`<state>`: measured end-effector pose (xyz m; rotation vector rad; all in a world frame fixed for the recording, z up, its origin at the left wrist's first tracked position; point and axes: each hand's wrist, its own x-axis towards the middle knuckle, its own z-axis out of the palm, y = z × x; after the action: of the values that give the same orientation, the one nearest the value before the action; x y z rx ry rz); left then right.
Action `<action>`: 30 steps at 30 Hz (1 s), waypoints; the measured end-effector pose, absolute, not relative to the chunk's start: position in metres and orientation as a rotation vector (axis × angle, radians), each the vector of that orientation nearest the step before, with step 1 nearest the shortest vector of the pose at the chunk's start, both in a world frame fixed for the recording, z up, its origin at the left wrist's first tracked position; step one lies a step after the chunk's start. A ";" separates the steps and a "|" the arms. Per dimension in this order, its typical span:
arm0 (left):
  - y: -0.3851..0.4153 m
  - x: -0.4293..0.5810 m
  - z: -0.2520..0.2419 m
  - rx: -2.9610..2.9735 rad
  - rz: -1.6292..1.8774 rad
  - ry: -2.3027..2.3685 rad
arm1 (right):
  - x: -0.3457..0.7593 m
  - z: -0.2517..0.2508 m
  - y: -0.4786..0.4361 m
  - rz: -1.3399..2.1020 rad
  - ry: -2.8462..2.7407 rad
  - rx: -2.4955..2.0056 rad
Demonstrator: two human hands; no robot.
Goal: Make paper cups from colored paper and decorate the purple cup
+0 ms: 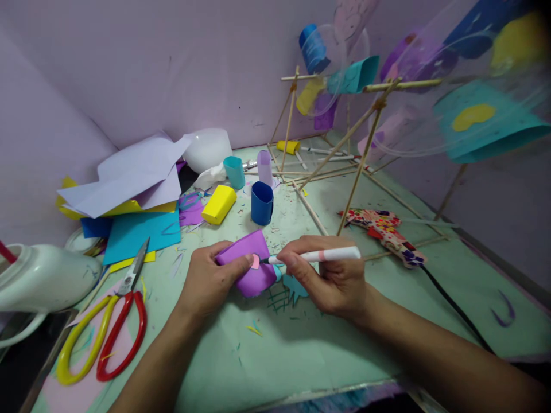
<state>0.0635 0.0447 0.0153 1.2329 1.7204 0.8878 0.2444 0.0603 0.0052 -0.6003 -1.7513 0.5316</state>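
Observation:
My left hand (215, 278) grips a purple paper tube (241, 252), flattened and tilted, with the thumb lying across its face. Beside the thumb tip a small pink heart-shaped piece (255, 262) sits on the purple paper. A white marker (321, 254) with a pink band is pinched in my right hand (331, 278), its dark tip at the heart's right edge. Just behind the tube stand a dark blue paper tube (262, 205) and a teal one (234, 172), while a yellow tube (219, 205) lies on its side. Farther back is a lilac tube (264, 167).
Red-and-yellow-handled scissors (124, 298) and a white jug (51, 275) are at left, near stacked coloured paper (142, 235). A stick frame (370, 129) with hanging paper tubes rises at right. A patterned glue gun (387, 229) with a black cord lies beneath it.

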 end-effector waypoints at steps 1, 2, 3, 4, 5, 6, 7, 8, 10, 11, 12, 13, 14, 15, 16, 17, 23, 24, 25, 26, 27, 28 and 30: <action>0.045 0.064 0.015 1.228 0.887 1.721 | 0.244 0.005 0.060 0.534 -1.751 -0.599; 0.045 0.064 0.015 1.225 0.889 1.722 | 0.244 0.005 0.060 0.536 -1.750 -0.597; 0.045 0.064 0.015 1.223 0.890 1.722 | 0.244 0.005 0.060 0.537 -1.749 -0.591; 0.044 0.064 0.015 1.224 0.890 1.722 | 0.244 0.005 0.060 0.536 -1.747 -0.585; 0.044 0.064 0.015 1.225 0.890 1.721 | 0.243 0.005 0.060 0.535 -1.747 -0.580; 0.044 0.065 0.015 1.229 0.887 1.719 | 0.243 0.005 0.060 0.533 -1.749 -0.577; 0.044 0.065 0.015 1.233 0.884 1.718 | 0.243 0.005 0.060 0.529 -1.750 -0.574; 0.044 0.065 0.015 1.235 0.885 1.721 | 0.243 0.004 0.060 0.527 -1.752 -0.571; 0.044 0.065 0.015 1.242 0.886 1.725 | 0.243 0.005 0.060 0.529 -1.758 -0.560; 0.044 0.066 0.016 1.247 0.889 1.724 | 0.243 0.005 0.060 0.529 -1.761 -0.555; 0.044 0.066 0.016 1.252 0.890 1.721 | 0.243 0.005 0.060 0.530 -1.765 -0.552; 0.044 0.066 0.016 1.255 0.893 1.721 | 0.243 0.005 0.060 0.532 -1.771 -0.551; 0.044 0.065 0.016 1.257 0.892 1.718 | 0.243 0.005 0.060 0.535 -1.777 -0.550; 0.044 0.065 0.016 1.257 0.890 1.717 | 0.243 0.005 0.060 0.539 -1.778 -0.549; 0.044 0.065 0.016 1.257 0.891 1.718 | 0.243 0.005 0.060 0.543 -1.779 -0.550; 0.044 0.065 0.016 1.258 0.891 1.717 | 0.243 0.005 0.060 0.547 -1.780 -0.549; 0.044 0.065 0.015 1.262 0.890 1.722 | 0.243 0.005 0.059 0.546 -1.775 -0.524; 0.044 0.065 0.015 1.258 0.894 1.720 | 0.243 0.005 0.059 0.546 -1.776 -0.523; 0.044 0.066 0.016 1.252 0.899 1.721 | 0.243 0.005 0.059 0.547 -1.778 -0.522; 0.043 0.066 0.016 1.245 0.902 1.719 | 0.242 0.005 0.058 0.550 -1.780 -0.522; 0.043 0.067 0.016 1.238 0.906 1.718 | 0.242 0.005 0.058 0.556 -1.780 -0.522; 0.043 0.067 0.017 1.234 0.911 1.717 | 0.242 0.005 0.058 0.563 -1.778 -0.521; 0.044 0.068 0.017 1.230 0.915 1.714 | 0.243 0.004 0.057 0.577 -1.769 -0.517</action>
<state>0.0678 0.0437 0.0173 1.2297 1.7145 0.9154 0.2433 0.0574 0.0044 -0.5174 -1.7686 0.5773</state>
